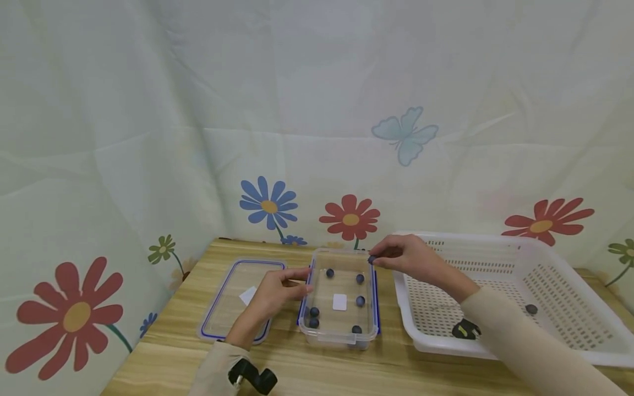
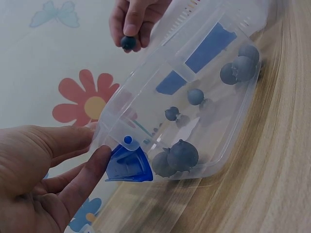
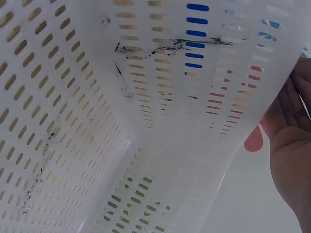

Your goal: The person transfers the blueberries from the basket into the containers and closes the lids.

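A clear plastic container (image 1: 339,335) with blue side latches stands on the table, several blueberries (image 1: 360,301) and a small white square (image 1: 339,302) inside. At its left rim my left hand (image 1: 277,291) grips the edge, a fingertip by the blue latch (image 2: 129,165) in the left wrist view. My right hand (image 1: 408,258) pinches a blueberry (image 1: 371,259) between thumb and fingers, above the container's far right corner. The left wrist view shows this held blueberry (image 2: 128,42) too. Only part of the right hand (image 3: 291,150) appears in the right wrist view; its fingertips are hidden there.
A white perforated basket (image 1: 406,308) stands on the right with a blueberry (image 1: 531,309) in it, beneath the right forearm. Left of the container lies a clear lid (image 1: 233,297) with a blue seal. A flowered curtain (image 1: 317,137) hangs behind the wooden table (image 1: 297,374).
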The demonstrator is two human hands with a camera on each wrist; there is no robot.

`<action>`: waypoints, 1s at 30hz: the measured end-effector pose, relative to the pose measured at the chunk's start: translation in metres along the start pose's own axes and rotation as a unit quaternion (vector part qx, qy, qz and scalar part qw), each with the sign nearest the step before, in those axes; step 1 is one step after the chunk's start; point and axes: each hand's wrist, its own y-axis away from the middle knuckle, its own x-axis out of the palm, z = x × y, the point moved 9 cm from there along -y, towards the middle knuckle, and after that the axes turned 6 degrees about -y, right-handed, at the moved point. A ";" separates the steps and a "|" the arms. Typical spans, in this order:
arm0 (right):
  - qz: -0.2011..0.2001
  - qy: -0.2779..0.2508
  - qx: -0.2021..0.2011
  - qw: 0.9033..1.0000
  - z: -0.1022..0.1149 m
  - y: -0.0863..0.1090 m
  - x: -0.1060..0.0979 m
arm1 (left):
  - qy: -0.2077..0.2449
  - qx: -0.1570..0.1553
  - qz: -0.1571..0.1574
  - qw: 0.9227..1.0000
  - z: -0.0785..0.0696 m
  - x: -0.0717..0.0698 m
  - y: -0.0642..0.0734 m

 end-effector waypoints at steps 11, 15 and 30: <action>0.004 0.004 -0.012 1.000 -0.001 -0.003 0.005 | -0.010 0.008 -0.002 1.000 -0.004 -0.001 -0.001; 0.005 0.009 -0.016 1.000 -0.001 -0.003 0.006 | -0.014 0.004 -0.005 1.000 -0.004 -0.001 0.000; 0.012 0.039 -0.030 0.999 0.000 -0.004 0.009 | -0.017 0.003 -0.005 1.000 -0.004 -0.001 0.000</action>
